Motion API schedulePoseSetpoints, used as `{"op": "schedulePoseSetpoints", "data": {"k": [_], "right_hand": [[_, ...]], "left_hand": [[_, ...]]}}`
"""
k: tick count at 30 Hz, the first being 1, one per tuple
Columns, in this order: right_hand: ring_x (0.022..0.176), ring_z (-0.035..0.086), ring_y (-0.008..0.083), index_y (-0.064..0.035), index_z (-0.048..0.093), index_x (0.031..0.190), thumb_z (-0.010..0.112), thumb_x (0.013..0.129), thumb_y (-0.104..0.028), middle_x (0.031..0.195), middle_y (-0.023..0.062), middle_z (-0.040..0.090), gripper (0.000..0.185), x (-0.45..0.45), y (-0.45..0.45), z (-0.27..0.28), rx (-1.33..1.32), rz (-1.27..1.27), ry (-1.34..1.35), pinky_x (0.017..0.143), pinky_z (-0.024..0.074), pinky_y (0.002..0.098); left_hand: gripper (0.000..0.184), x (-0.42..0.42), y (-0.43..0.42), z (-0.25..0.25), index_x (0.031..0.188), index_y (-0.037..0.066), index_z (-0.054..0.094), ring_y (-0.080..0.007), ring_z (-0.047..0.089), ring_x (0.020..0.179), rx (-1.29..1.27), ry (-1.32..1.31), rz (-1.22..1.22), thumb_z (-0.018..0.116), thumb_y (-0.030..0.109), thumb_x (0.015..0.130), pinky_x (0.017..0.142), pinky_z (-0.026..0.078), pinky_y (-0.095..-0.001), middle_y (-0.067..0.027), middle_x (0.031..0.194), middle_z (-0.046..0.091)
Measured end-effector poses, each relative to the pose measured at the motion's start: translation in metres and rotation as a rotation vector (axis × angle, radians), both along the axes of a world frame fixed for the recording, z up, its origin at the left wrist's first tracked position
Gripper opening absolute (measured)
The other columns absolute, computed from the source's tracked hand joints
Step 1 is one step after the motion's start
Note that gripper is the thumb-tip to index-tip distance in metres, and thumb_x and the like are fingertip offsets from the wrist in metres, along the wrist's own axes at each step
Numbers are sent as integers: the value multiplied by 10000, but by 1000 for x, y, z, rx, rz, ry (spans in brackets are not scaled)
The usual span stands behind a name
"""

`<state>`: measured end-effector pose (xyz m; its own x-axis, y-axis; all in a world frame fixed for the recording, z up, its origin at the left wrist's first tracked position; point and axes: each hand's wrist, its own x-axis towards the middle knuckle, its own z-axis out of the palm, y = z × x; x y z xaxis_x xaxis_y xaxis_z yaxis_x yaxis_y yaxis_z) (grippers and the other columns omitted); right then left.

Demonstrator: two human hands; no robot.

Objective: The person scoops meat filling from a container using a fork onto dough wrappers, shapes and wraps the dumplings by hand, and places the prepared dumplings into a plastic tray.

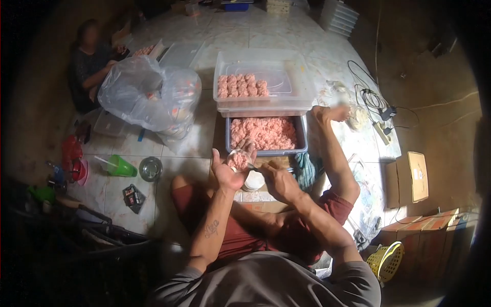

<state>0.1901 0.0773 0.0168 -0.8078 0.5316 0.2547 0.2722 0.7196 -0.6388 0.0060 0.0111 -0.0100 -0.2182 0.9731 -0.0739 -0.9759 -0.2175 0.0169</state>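
My left hand (228,174) is turned palm up and cups a small lump of pink minced meat (238,160); a pale edge shows beside the lump. With closed fingers, my right hand (280,181) grips a thin metal tool (252,166), its tip at the meat. The tool's exact kind is hidden. Just beyond both hands is a dark tray (305,134) full of loose minced meat (263,133). Behind it, a clear plastic container (291,82) holds rows of shaped meat portions (241,86). A white round item (254,180) stands below my hands.
A large clear plastic bag (128,92) bulges at the left, with another person (89,66) behind it. Nearby are a green cup (121,166) and a glass ashtray (150,169). Cables (371,100), cardboard boxes (409,176) and a yellow basket (384,262) line the right.
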Motion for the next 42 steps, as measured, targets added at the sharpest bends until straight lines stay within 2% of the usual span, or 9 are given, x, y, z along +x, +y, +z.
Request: {"op": "schedulePoseSetpoints", "data": {"k": [4,8,11,14,20,21,26,30,42], "right_hand": [[892,663,442,-44,625,1203,508,900,-80,993,261,670,327,13,2,26,30,19,-126,754,550,499],[911,665,436,-44,627,1213,512,899,-81,1025,256,673,337,8,9,-24,-23,39,21,793,546,500],[938,661,413,-107,622,1281,512,892,-68,1172,227,644,406,14,18,27,68,188,-324,794,544,506],[965,643,363,-75,653,1227,588,868,-43,1071,139,676,366,2,25,31,164,155,-192,807,557,447],[1051,634,411,-52,637,1253,574,884,-27,1144,162,668,375,0,26,17,299,140,-104,832,560,434],[1052,631,431,-26,639,1214,567,897,-28,1094,200,663,325,-7,9,24,-63,18,-242,846,545,461],[890,596,457,45,627,968,552,900,16,898,258,618,105,-23,-43,11,-240,-140,163,764,485,485],[824,635,400,31,663,1034,564,934,-30,906,251,648,154,-17,-46,7,-430,-48,-3,734,502,448],[904,655,391,-49,707,1132,550,914,-55,1029,201,663,269,0,33,18,49,301,-115,776,537,446]], "left_hand": [[932,-19,-7,-29,1445,-85,409,-380,498,1336,-177,-148,137,377,710,960,1173,345,-523,-252,1437,517],[1045,-4,-11,-12,1504,-120,281,-449,319,1457,-77,-56,-150,299,763,946,1200,275,-570,-315,1566,311],[1049,-15,-27,-28,1490,-125,303,-449,373,1427,-31,-22,-283,290,771,945,1186,303,-574,-339,1524,364],[1054,-9,-30,-29,1460,-129,353,-447,450,1371,-133,-60,-283,280,786,941,1162,344,-577,-339,1462,446],[1062,-2,-28,-27,1403,-122,445,-399,498,1341,-130,123,-83,306,813,917,1158,375,-510,-268,1420,529],[1066,2,-23,-22,1418,-122,429,-390,483,1358,-119,24,-40,297,812,920,1178,347,-493,-270,1433,517],[1024,3,-9,-29,1444,-96,394,-378,458,1372,-237,127,237,285,788,938,1181,338,-500,-261,1461,480],[975,-2,-14,-34,1365,-72,456,-379,532,1262,-271,151,250,308,790,934,1138,393,-509,-236,1380,535],[1176,-26,-39,-48,1431,-112,423,-454,559,1255,-5,6,-377,177,888,863,1083,454,-535,-322,1379,541]]}}
